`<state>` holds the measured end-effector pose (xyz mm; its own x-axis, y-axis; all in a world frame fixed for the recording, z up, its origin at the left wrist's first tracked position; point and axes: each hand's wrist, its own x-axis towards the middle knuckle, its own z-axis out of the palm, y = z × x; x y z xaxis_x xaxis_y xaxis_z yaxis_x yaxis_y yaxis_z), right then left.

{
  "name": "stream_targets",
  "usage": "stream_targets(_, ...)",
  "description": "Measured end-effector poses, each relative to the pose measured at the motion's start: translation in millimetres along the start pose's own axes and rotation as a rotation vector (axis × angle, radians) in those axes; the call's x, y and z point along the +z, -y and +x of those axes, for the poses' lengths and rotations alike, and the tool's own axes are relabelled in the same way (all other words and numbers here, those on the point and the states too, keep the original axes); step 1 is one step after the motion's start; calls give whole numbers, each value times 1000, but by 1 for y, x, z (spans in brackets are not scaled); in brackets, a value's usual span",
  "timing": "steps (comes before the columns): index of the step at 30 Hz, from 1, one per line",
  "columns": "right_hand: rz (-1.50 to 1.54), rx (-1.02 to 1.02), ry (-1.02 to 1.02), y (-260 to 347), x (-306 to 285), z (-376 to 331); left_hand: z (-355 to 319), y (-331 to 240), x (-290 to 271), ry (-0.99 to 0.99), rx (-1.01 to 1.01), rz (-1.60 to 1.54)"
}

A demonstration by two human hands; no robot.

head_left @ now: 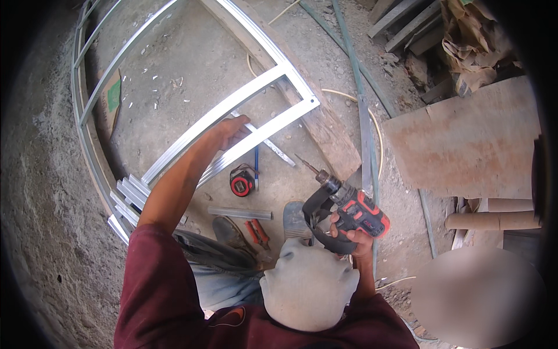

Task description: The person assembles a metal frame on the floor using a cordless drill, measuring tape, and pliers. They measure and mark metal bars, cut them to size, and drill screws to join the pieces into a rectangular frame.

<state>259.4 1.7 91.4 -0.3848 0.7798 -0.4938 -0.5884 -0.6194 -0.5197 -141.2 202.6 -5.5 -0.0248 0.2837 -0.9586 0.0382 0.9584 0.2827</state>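
Observation:
My right hand [356,239] grips a red-and-black cordless drill [361,215] with a black strap; its long bit points up and left toward the frame. My left hand [232,132] is closed around a thin whitish metal strip [278,150], between two bars of a white metal frame [256,87]. Part of that hand is hidden by the lower bar. Below the bar, a red-and-black tape measure [242,181] lies on the floor beside a blue pencil-like stick [256,166]. Nearer my feet are a short grey metal profile [240,213] and red-handled pliers [256,231].
A wooden plank [325,131] supports the frame's right corner. Several cut metal profiles [132,192] lie at the frame's left end. Long greenish bars [354,64] and a pale cable [380,142] run along the right. Beyond them stand a wooden board [465,139] and crumpled brown paper [474,35].

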Motion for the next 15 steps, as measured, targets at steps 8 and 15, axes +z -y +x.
stream_targets(8, 7, -12, 59, -4, -5, -7, -8, 23, -18, 190, 167, 5)
stream_targets(15, -13, -65, 60, -9, -5, -13, -39, 8, 11, 16, 524, 125)
